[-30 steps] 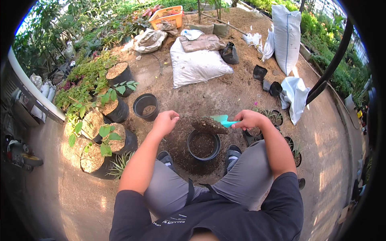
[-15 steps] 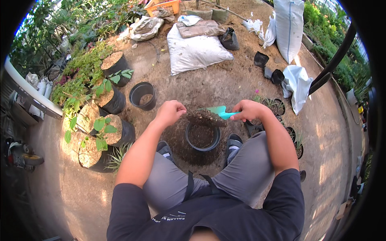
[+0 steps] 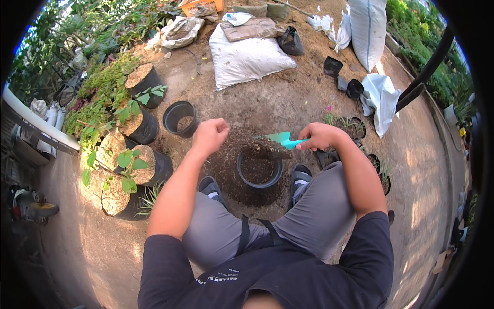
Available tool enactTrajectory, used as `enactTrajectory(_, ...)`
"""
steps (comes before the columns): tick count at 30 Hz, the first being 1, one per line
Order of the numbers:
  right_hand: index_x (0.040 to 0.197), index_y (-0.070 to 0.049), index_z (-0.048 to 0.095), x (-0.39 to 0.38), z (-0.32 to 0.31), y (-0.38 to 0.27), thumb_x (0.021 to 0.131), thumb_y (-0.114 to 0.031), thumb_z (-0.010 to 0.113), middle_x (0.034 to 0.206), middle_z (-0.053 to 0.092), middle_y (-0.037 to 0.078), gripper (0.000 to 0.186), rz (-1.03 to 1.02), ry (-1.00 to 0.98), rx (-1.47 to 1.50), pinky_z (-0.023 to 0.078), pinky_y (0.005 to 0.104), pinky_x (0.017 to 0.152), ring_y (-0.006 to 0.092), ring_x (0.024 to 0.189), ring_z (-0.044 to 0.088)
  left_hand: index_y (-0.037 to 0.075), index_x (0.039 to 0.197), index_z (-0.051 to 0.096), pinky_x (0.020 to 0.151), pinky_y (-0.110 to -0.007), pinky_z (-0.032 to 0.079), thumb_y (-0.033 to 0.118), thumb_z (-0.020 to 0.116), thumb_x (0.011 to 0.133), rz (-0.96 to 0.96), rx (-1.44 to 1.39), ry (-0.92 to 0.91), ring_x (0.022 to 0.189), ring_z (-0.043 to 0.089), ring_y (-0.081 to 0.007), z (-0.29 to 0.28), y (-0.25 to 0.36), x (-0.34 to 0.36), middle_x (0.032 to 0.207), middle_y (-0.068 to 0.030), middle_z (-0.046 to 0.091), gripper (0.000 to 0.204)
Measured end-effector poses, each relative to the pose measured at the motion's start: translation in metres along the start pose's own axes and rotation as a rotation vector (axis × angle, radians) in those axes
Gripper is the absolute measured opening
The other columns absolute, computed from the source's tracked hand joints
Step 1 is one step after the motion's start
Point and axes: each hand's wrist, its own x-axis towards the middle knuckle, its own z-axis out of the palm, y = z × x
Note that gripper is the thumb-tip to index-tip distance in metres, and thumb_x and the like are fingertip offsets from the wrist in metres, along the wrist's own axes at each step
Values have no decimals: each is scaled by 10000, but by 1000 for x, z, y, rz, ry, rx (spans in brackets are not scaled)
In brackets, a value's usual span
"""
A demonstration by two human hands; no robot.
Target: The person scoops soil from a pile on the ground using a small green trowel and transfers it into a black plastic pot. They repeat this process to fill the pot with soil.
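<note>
Grasps the handle of a smooth turquoise trowel (image 3: 284,139) in the right grip (image 3: 322,137), knuckles bent around it. Holds the curved blade, edged with dark crumbly soil (image 3: 265,150), over the far rim of a round black pot (image 3: 260,186) partly filled with grainy brown soil. Curls the left grip (image 3: 210,135) to the left of the blade and apart from it; cannot tell whether empty or pinching something. Plants 2 dark strapped sandals (image 3: 210,188), 1 on each side of the pot, on a floor (image 3: 303,98) strewn with loose crumbs. Has, to the left, a tapered black container (image 3: 177,112) with coarse tan flakes inside, near cylindrical black grow bags (image 3: 146,129). Faces a wrinkled white sack (image 3: 252,64) under a flat, rough board (image 3: 252,29).
</note>
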Motion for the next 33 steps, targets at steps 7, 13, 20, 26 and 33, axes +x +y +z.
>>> enactTrajectory(7,963,-89,660,12,9,10,761,-402,661,607,580,59,373,55,-40,-51,446,293,476,145,511,544,43,781,617,542,-320,431,176,628,751,-116,-82,290,529,529,-197,-31,-34,8,582,-87,552,137)
enactTrajectory(13,984,-87,653,26,15,26,754,-421,659,637,602,68,405,117,-101,-167,444,311,475,162,495,544,28,772,611,507,-289,390,142,632,754,-152,-100,203,499,452,-126,-39,-42,-1,538,-51,497,118)
enactTrajectory(20,950,-72,648,35,18,33,752,-425,662,617,595,67,405,165,-132,-237,435,329,474,172,484,539,21,781,612,502,-278,380,140,634,760,-159,-126,122,503,443,-107,-38,-40,-3,533,-37,490,123)
enactTrajectory(26,915,-67,649,37,20,34,759,-426,656,609,590,59,392,170,-136,-212,433,328,473,163,483,534,19,782,612,503,-282,379,144,637,759,-165,-137,80,504,444,-110,-38,-38,-1,536,-40,496,130)
enactTrajectory(33,915,-88,651,42,24,42,769,-422,645,610,584,44,365,177,-170,-139,418,320,458,147,476,519,19,780,614,500,-276,373,160,636,760,-155,-136,66,503,438,-103,-38,-34,-1,531,-39,494,145)
